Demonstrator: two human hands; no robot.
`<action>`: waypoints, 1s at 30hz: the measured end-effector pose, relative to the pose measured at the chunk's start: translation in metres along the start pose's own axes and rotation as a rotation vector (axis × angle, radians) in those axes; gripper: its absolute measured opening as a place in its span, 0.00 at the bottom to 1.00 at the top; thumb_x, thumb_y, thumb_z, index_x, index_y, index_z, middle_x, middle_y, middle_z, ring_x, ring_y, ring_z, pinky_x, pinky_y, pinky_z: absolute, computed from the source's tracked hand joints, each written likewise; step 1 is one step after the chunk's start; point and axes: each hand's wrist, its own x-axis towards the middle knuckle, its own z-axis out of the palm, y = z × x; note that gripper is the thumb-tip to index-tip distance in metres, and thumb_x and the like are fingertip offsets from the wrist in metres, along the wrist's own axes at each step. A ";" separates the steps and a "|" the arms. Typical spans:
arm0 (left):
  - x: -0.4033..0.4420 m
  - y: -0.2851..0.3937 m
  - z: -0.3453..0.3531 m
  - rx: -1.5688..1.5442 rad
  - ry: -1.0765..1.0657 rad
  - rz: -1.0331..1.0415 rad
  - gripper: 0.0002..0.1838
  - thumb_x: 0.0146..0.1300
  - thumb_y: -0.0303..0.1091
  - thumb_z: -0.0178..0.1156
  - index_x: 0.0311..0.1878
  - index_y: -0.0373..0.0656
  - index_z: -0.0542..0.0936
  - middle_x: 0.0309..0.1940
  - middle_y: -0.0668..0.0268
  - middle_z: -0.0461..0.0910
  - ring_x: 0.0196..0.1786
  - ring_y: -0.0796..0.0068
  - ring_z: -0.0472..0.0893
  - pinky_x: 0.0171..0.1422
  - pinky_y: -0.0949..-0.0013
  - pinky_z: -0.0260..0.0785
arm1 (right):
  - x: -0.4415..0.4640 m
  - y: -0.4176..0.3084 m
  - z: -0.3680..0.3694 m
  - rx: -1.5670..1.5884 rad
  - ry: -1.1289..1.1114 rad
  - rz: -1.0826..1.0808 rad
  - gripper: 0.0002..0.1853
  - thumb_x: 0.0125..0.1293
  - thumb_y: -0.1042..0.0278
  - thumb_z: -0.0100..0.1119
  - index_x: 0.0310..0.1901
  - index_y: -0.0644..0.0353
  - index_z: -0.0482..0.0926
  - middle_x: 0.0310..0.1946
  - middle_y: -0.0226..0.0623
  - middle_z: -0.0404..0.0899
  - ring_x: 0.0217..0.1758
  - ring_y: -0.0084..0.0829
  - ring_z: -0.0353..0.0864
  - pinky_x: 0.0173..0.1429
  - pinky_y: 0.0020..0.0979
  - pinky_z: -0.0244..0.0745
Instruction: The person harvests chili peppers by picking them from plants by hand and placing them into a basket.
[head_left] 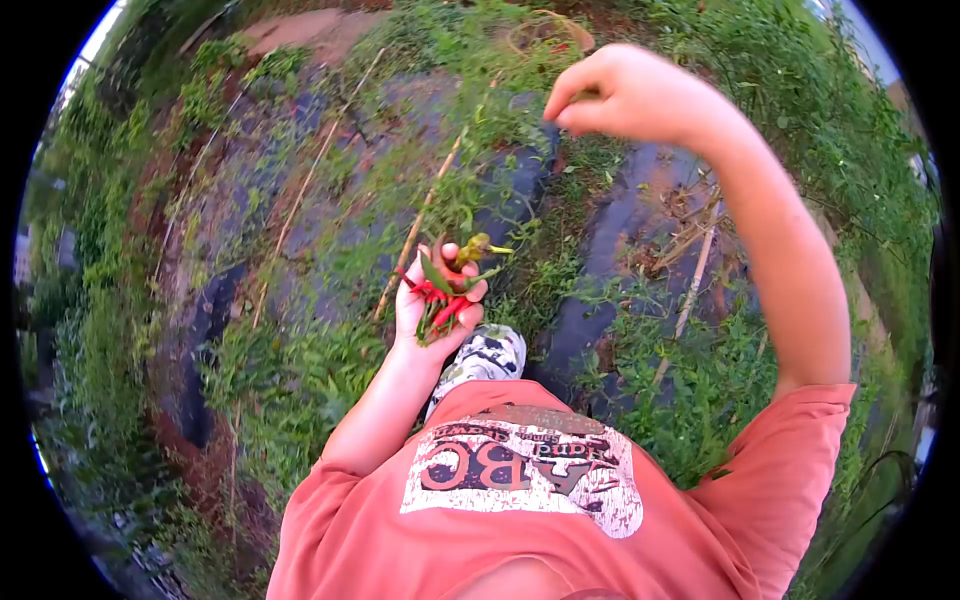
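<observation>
Several red chili peppers with green stems and a leaf lie in my left hand, which is closed around them in front of my body. Among them is a yellowish-green, shrivelled-looking piece sticking out past the fingertips. My right hand is raised farther forward and to the right, wrist bent, with fingers curled down toward the thumb. Whether anything sits between those fingertips cannot be made out. Green plants lie beyond and below that hand.
Thin plants grow on rows of dark plastic sheeting. Wooden stakes slant across the rows on the left, and another pale stake stands at right. A round wicker-like rim shows at the far end. Dense greenery borders the right.
</observation>
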 end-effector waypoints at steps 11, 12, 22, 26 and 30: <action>0.233 0.004 0.017 -0.048 0.086 0.037 0.16 0.61 0.49 0.50 0.43 0.49 0.76 0.33 0.61 0.77 0.32 0.64 0.73 0.22 0.69 0.68 | 0.063 0.158 -0.002 0.284 -0.053 0.015 0.18 0.55 0.59 0.60 0.42 0.64 0.77 0.35 0.41 0.80 0.39 0.30 0.79 0.46 0.29 0.72; 0.259 0.006 0.021 -0.065 0.087 0.043 0.16 0.61 0.49 0.51 0.42 0.49 0.76 0.33 0.61 0.77 0.31 0.64 0.73 0.23 0.70 0.68 | 0.072 0.179 -0.010 0.307 -0.022 0.022 0.18 0.54 0.61 0.61 0.43 0.64 0.77 0.35 0.41 0.80 0.39 0.29 0.79 0.46 0.29 0.72; 0.431 0.007 0.062 -0.033 0.207 0.074 0.15 0.62 0.48 0.51 0.42 0.47 0.75 0.33 0.62 0.77 0.30 0.66 0.75 0.24 0.70 0.69 | 0.114 0.331 -0.049 0.675 0.286 0.225 0.09 0.57 0.73 0.59 0.39 0.66 0.77 0.32 0.31 0.79 0.37 0.18 0.76 0.43 0.23 0.72; 0.487 0.007 0.074 -0.015 0.232 0.132 0.14 0.61 0.48 0.51 0.39 0.47 0.75 0.32 0.63 0.77 0.29 0.67 0.75 0.23 0.70 0.68 | 0.136 0.384 -0.078 0.827 0.308 0.225 0.07 0.58 0.72 0.59 0.37 0.64 0.79 0.28 0.28 0.79 0.31 0.15 0.73 0.34 0.19 0.68; 0.549 0.006 0.082 -0.066 0.184 0.203 0.13 0.61 0.46 0.52 0.38 0.47 0.75 0.32 0.63 0.77 0.30 0.67 0.73 0.24 0.70 0.68 | 0.166 0.461 -0.100 0.789 0.547 0.182 0.08 0.57 0.70 0.59 0.37 0.64 0.79 0.28 0.27 0.79 0.29 0.16 0.74 0.30 0.19 0.67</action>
